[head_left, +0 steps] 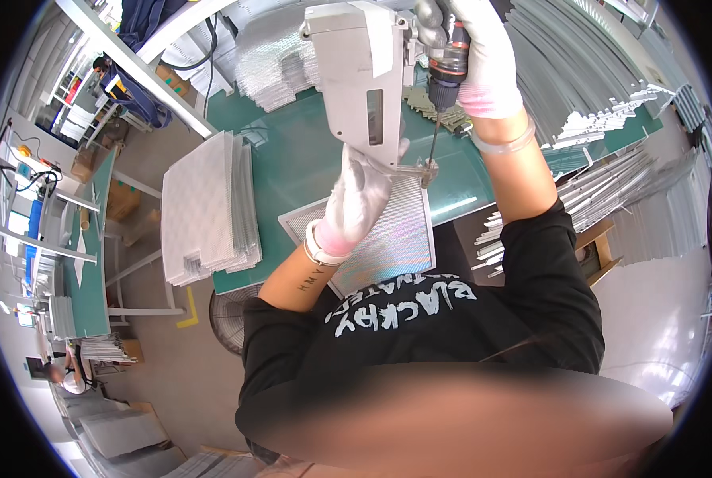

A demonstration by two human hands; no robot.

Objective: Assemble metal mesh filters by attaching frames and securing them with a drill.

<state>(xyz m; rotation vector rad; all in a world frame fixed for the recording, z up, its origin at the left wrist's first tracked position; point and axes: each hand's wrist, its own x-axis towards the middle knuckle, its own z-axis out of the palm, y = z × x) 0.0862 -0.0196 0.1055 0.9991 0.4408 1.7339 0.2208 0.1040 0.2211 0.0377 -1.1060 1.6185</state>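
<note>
My right hand (487, 60), in a white glove with a pink cuff, is closed around a black and red power screwdriver (451, 57). Its long bit points down to a small metal piece (428, 172) at the lower end of a tall light-grey metal housing (346, 80). My left hand (352, 199), gloved the same way, is closed at the foot of that housing; the housing partly hides its fingers, so what they grip is unclear. Below both hands lies a framed rectangular panel (392, 239) with a fine shiny mesh, close to my body.
A green-topped table (284, 159) carries a stack of whitish sheets (205, 207) at left, bubble-wrapped stock (276, 60) behind, and long grey strips (571, 64) at right. White frame posts (133, 64) rise at left. A floor fan (227, 319) stands beside the table.
</note>
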